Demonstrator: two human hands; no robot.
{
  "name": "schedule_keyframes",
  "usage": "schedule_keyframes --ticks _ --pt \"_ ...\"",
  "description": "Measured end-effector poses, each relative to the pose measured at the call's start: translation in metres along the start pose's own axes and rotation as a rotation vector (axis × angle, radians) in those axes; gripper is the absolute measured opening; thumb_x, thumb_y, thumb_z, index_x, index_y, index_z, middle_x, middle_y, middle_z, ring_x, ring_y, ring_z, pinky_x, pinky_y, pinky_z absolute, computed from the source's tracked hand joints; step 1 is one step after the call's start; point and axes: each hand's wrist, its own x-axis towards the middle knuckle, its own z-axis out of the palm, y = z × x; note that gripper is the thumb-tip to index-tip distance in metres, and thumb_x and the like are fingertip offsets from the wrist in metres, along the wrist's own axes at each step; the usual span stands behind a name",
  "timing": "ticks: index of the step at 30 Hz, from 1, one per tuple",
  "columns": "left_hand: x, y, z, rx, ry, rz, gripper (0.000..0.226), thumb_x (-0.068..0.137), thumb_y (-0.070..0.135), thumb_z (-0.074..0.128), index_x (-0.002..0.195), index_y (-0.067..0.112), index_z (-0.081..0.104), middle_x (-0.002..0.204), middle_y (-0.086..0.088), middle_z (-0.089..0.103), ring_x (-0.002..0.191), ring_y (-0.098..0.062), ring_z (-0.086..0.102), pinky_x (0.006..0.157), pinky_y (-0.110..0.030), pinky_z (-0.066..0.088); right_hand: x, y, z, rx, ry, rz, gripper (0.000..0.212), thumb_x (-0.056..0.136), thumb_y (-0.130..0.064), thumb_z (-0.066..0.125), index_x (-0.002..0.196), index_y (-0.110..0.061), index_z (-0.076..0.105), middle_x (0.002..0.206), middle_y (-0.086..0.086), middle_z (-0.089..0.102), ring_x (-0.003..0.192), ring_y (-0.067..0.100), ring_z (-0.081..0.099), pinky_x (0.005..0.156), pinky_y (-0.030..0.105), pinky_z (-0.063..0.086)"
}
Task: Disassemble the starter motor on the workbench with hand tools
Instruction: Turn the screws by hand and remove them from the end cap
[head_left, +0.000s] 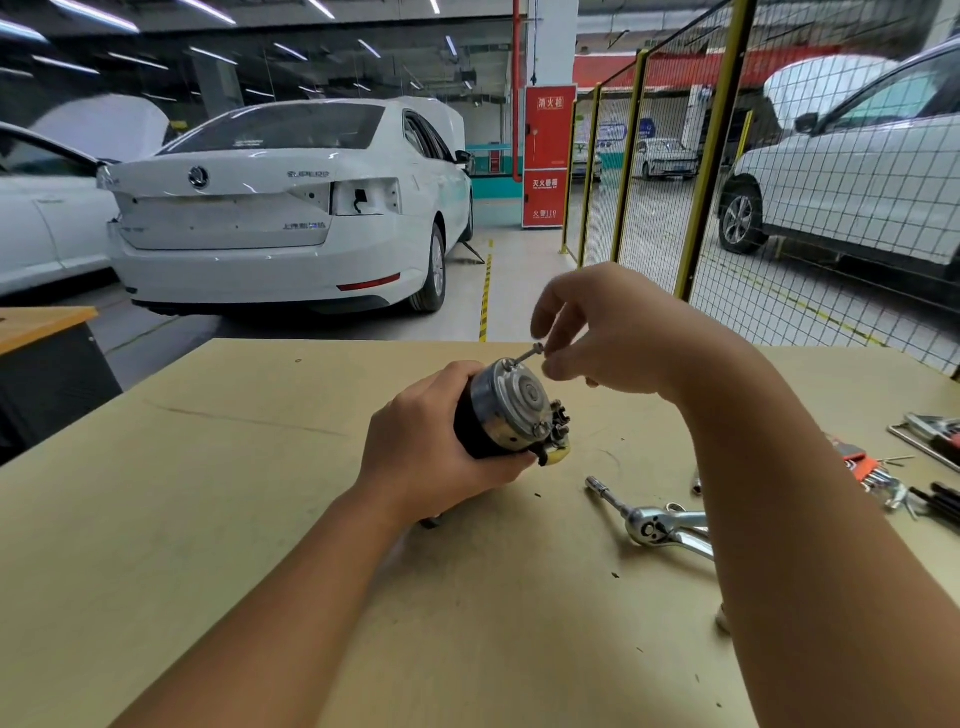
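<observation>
The starter motor (506, 410), black-bodied with a silver end cap facing me, is held tilted above the workbench (208, 493). My left hand (426, 457) grips its black body from the left and below. My right hand (602, 332) hovers at the cap's upper rim and pinches a long through bolt (529, 355) that sticks out of the cap. A second bolt head (540, 429) sits at the cap's lower right, beside the solenoid terminals.
A ratchet with an extension and socket (647, 522) lies on the bench right of the motor. A hex key set in an orange holder (865, 467) and other tools (935, 434) lie at the right edge. Beyond the bench stand white cars and a mesh fence.
</observation>
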Motion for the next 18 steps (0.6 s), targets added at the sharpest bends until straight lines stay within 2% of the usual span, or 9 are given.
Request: schedule_keyframes --ticks 2,5,8,10,11,13,15,16,18 --pt "0.0001 0.0 0.0003 0.008 0.003 0.004 0.081 0.057 0.079 0.076 0.126 0.043 0.053 0.108 0.02 0.07 0.093 -0.007 0.064 0.077 -0.034 0.06 0.0003 0.0 -0.0026 0.051 0.023 -0.023 0.024 0.077 -0.024 0.089 0.088 -0.028 0.068 0.083 -0.003 0.074 0.067 0.015 0.07 0.055 0.031 0.057" --pt "0.0 0.0 0.0004 0.004 0.014 0.002 0.081 0.056 0.079 0.077 0.125 0.045 0.052 0.106 0.02 0.07 0.092 -0.007 0.064 0.076 -0.034 0.059 0.0001 -0.0016 0.0003 -0.012 0.041 -0.028 0.028 0.091 -0.045 0.073 0.08 -0.019 0.071 0.071 0.002 0.073 0.053 0.014 0.067 0.05 0.029 0.054" --pt "-0.0005 -0.0008 0.0004 0.007 0.008 0.006 0.081 0.057 0.079 0.077 0.126 0.045 0.052 0.109 0.02 0.07 0.094 -0.008 0.065 0.077 -0.036 0.061 0.0002 -0.0033 0.0031 -0.058 0.043 -0.047 0.013 0.093 -0.027 0.074 0.083 -0.021 0.07 0.081 -0.002 0.074 0.058 0.01 0.065 0.05 0.024 0.05" --pt "-0.0004 -0.001 0.0004 0.011 0.003 0.005 0.082 0.057 0.079 0.077 0.127 0.044 0.053 0.11 0.019 0.07 0.095 -0.007 0.065 0.078 -0.036 0.061 -0.0003 -0.004 -0.0004 -0.014 0.04 -0.062 0.023 0.08 -0.012 0.085 0.084 -0.027 0.068 0.087 -0.006 0.074 0.062 0.004 0.064 0.047 0.016 0.045" --pt "-0.0003 -0.0008 0.0005 0.011 0.006 0.006 0.082 0.058 0.079 0.077 0.127 0.044 0.053 0.11 0.02 0.07 0.094 -0.007 0.064 0.078 -0.036 0.061 -0.0004 -0.0037 -0.0008 -0.001 0.026 -0.066 0.026 0.077 -0.013 0.088 0.086 -0.027 0.068 0.086 -0.006 0.074 0.065 0.005 0.066 0.048 0.016 0.046" --pt "-0.0001 -0.0002 0.0002 0.011 0.014 0.007 0.08 0.057 0.079 0.076 0.125 0.045 0.052 0.106 0.021 0.069 0.09 -0.005 0.062 0.075 -0.033 0.059 -0.0006 -0.0023 0.0021 -0.007 0.011 -0.04 0.016 0.083 -0.033 0.083 0.085 -0.022 0.072 0.08 -0.003 0.074 0.063 0.013 0.069 0.052 0.024 0.05" --pt "-0.0001 0.0003 0.0001 0.005 0.015 0.003 0.08 0.056 0.079 0.076 0.124 0.045 0.052 0.104 0.021 0.068 0.089 -0.005 0.061 0.075 -0.032 0.058 0.0009 -0.0014 0.0059 -0.053 -0.013 0.011 0.038 0.095 -0.048 0.066 0.079 -0.014 0.073 0.072 0.001 0.075 0.05 0.015 0.067 0.05 0.025 0.05" --pt "-0.0003 0.0002 0.0002 0.002 0.014 0.003 0.08 0.056 0.079 0.076 0.124 0.045 0.053 0.105 0.021 0.069 0.09 -0.005 0.062 0.075 -0.033 0.059 0.0018 -0.0006 0.0073 -0.066 -0.012 0.024 0.039 0.098 -0.045 0.064 0.077 -0.014 0.073 0.071 0.001 0.075 0.048 0.014 0.065 0.048 0.024 0.049" --pt "-0.0007 -0.0004 0.0002 0.004 0.011 0.001 0.08 0.056 0.079 0.076 0.125 0.044 0.054 0.106 0.02 0.07 0.092 -0.006 0.064 0.076 -0.034 0.059 0.0012 -0.0003 0.0045 -0.052 -0.014 0.005 0.012 0.091 -0.029 0.077 0.082 -0.021 0.072 0.077 -0.001 0.075 0.057 0.012 0.067 0.049 0.024 0.05"
